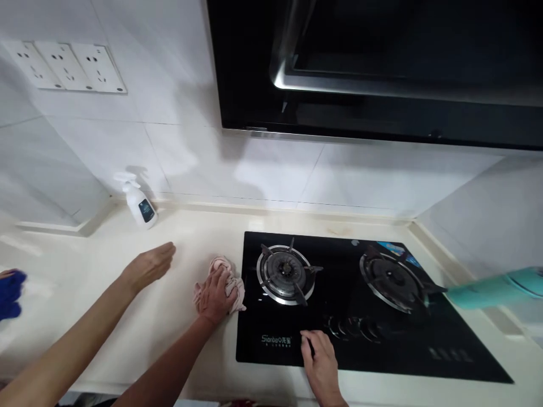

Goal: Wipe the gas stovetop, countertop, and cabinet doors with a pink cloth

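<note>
My left hand point(215, 297) presses a crumpled pink cloth point(223, 265) onto the cream countertop, beside the left edge of the black gas stove point(335, 271). Its fingers are curled over the fabric. At the stove's front edge rests my right hand point(321, 362), fingers curled in and thumb tip near the index finger; no object shows in it. The left burner point(285, 274) lies between and beyond my hands. Left of the cloth, a co-worker's bare hand point(148, 267) hovers over or lies on the counter; I cannot tell which.
A white spray bottle point(139, 206) stands against the back wall. Something blue point(12, 294) is at the far left edge, partly cut off. A black range hood point(373, 121) overhangs the stove. Near the right burner point(394, 282), a teal cylindrical object point(494, 287) reaches in from the right.
</note>
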Available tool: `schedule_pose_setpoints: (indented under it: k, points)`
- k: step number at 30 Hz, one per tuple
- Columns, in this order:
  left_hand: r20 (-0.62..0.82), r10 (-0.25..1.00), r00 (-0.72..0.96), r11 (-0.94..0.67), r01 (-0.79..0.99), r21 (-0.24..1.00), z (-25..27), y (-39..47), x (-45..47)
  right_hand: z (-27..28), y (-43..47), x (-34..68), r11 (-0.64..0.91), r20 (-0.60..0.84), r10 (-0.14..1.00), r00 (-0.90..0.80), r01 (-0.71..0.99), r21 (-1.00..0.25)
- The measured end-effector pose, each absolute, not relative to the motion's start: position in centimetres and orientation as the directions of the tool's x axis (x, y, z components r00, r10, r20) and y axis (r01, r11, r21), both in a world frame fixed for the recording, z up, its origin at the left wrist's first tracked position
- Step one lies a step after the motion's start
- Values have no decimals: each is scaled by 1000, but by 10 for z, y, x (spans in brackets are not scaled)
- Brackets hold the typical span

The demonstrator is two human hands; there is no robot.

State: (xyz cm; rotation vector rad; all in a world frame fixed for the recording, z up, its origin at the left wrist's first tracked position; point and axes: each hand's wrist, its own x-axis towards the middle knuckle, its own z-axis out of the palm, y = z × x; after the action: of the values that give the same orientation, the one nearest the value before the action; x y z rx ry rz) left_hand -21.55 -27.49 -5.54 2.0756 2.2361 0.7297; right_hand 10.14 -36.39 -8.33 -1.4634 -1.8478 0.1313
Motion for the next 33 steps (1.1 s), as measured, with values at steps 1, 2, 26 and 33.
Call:
schedule_pose_setpoints:
  k: [1,2,26,33]
  points:
    - [308,943,-129,18,941,337,-55,-275,-215,-90,-365,107,336,488,870,-68,807,-485]
    - [313,942,-122,10,941,339,-55,-274,-215,-95,-366,111,330,484,872,-78,823,-462]
    - [539,842,-17,-100,977,188,-71,-267,-219,-97,-370,112,314,403,905,-134,849,-425]
    - [564,826,12,-114,983,145,-68,-268,-219,-91,-372,114,307,368,920,-137,834,-458]
